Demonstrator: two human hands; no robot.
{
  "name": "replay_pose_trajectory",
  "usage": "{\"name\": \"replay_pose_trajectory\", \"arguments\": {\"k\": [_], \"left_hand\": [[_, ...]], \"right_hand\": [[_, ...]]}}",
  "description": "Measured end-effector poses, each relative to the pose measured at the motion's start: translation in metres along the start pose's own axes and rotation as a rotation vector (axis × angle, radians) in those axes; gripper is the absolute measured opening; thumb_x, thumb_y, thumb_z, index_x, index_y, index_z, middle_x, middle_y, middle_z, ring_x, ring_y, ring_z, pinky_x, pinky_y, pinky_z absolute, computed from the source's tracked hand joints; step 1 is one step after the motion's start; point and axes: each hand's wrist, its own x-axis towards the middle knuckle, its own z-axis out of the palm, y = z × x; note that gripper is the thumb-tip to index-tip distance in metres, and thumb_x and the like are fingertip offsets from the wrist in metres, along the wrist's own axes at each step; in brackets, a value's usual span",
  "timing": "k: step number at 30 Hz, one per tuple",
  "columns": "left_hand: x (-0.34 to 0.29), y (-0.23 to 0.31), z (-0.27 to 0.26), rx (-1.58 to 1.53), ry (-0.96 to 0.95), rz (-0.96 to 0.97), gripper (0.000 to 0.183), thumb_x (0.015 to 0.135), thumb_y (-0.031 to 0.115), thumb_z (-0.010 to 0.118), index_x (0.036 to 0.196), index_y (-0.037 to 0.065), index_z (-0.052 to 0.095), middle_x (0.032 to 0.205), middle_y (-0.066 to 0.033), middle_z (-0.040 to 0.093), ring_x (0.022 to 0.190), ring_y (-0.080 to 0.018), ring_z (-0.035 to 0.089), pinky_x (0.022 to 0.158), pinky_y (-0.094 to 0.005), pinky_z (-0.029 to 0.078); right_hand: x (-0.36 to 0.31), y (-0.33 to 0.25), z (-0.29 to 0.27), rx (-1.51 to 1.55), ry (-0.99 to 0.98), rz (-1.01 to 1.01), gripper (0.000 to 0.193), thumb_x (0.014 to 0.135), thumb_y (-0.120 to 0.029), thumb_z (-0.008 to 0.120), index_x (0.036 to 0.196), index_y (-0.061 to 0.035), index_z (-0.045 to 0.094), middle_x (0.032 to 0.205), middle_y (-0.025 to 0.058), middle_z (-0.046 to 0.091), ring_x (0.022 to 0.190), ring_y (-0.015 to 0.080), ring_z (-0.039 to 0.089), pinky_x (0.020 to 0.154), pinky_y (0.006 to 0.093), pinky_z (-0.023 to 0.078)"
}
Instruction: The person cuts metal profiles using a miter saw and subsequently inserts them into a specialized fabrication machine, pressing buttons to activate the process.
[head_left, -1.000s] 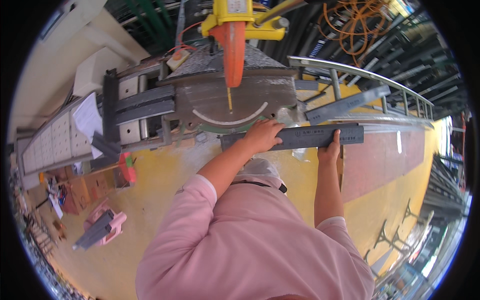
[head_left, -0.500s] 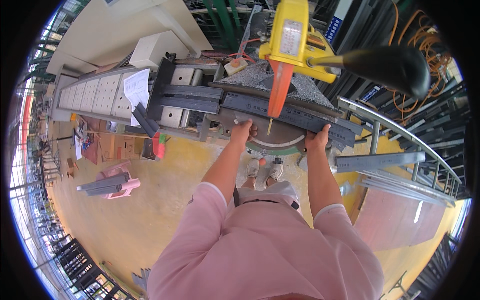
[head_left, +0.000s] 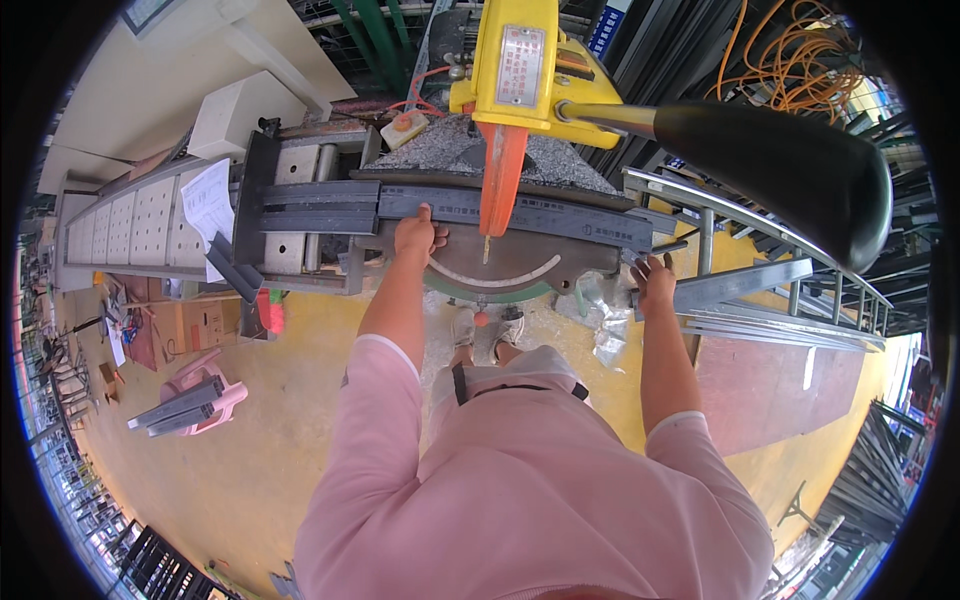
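A workshop with a yellow-painted floor (head_left: 250, 420), seen from above, with racks of metal stock along the far edge and a mitre saw bench (head_left: 300, 250) across the middle

A long dark grey metal profile (head_left: 540, 215) lies flat across the saw's round turntable (head_left: 500, 270), passing straight under the orange blade guard (head_left: 500, 180) of the yellow saw head (head_left: 520, 60). The left hand (head_left: 418, 235) rests on this profile just left of the blade guard, fingers together and laid on the bar's top with the thumb along its near edge, pressing it down. The right hand (head_left: 652, 280) is at the profile's right end, near the edge of the turntable, fingers spread and slightly curled; whether it actually grips the bar end cannot be told from here. The saw's black handle (head_left: 790, 170) juts out to the right of the saw head, above the right hand and apart from it.

Left of the left hand, more dark profiles (head_left: 320, 205) lie stacked on the perforated bench, with a white sheet of paper (head_left: 208, 205) beyond them. Right of the profile's end, light grey bars (head_left: 750, 285) lie on a roller rail. Orange cable (head_left: 800, 50) is coiled behind the saw handle. Well left of the bench, on the floor, a pink plastic stool (head_left: 200, 390) carries short grey offcuts (head_left: 175, 408)
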Motion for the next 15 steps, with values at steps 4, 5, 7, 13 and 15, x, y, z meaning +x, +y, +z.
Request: {"name": "replay_pose_trajectory", "arguments": {"k": [4, 5, 7, 13, 15], "left_hand": [[-0.015, 0.016, 0.003, 0.03, -0.014, -0.026, 0.051, 0.103, 0.045, 0.045, 0.092, -0.003, 0.058, 0.075, -0.0124, 0.067, 0.055, -0.0201, 0.065, 0.046, -0.0322, 0.052], [-0.015, 0.016, 0.003, -0.001, -0.018, -0.018, 0.051, 0.103, 0.045, 0.045, 0.094, -0.003, 0.057, 0.077, -0.0126, 0.066, 0.055, -0.0207, 0.065, 0.047, -0.0332, 0.054], [-0.009, 0.011, -0.004, -0.04, 0.006, 0.0, 0.051, 0.103, 0.045, 0.044, 0.096, -0.004, 0.057, 0.08, -0.013, 0.065, 0.057, -0.0218, 0.066, 0.048, -0.0348, 0.056], [-0.011, 0.01, 0.005, -0.11, 0.105, -0.01, 0.049, 0.103, 0.044, 0.046, 0.094, -0.003, 0.059, 0.078, -0.0124, 0.066, 0.058, -0.022, 0.067, 0.045, -0.0331, 0.053], [-0.015, 0.018, 0.002, -0.05, 0.03, -0.089, 0.049, 0.102, 0.044, 0.047, 0.091, -0.002, 0.06, 0.075, -0.0118, 0.067, 0.056, -0.0208, 0.065, 0.043, -0.0304, 0.047]], "right_hand": [[0.043, 0.033, -0.003, 0.008, -0.183, -0.125, 0.064, 0.092, -0.003, 0.056, 0.149, -0.0039, 0.028, 0.119, 0.0117, 0.058, 0.105, 0.0235, 0.061, 0.083, 0.0359, 0.057], [0.053, 0.044, -0.004, 0.011, -0.187, -0.194, 0.068, 0.091, -0.003, 0.056, 0.151, -0.0046, 0.026, 0.115, 0.0102, 0.059, 0.102, 0.0227, 0.061, 0.084, 0.0363, 0.057], [0.041, 0.033, 0.002, 0.017, -0.127, 0.009, 0.07, 0.091, -0.004, 0.056, 0.153, -0.0108, 0.025, 0.112, 0.0079, 0.059, 0.101, 0.021, 0.061, 0.084, 0.0356, 0.056], [0.01, 0.022, 0.011, -0.097, -0.155, 0.034, 0.084, 0.091, -0.011, 0.059, 0.158, -0.0242, 0.01, 0.12, 0.004, 0.056, 0.109, 0.0188, 0.056, 0.084, 0.0397, 0.054], [0.015, 0.026, 0.015, -0.115, -0.129, 0.034, 0.088, 0.091, -0.01, 0.06, 0.158, -0.0248, 0.006, 0.121, 0.0043, 0.056, 0.109, 0.0194, 0.056, 0.083, 0.0397, 0.054]]}}
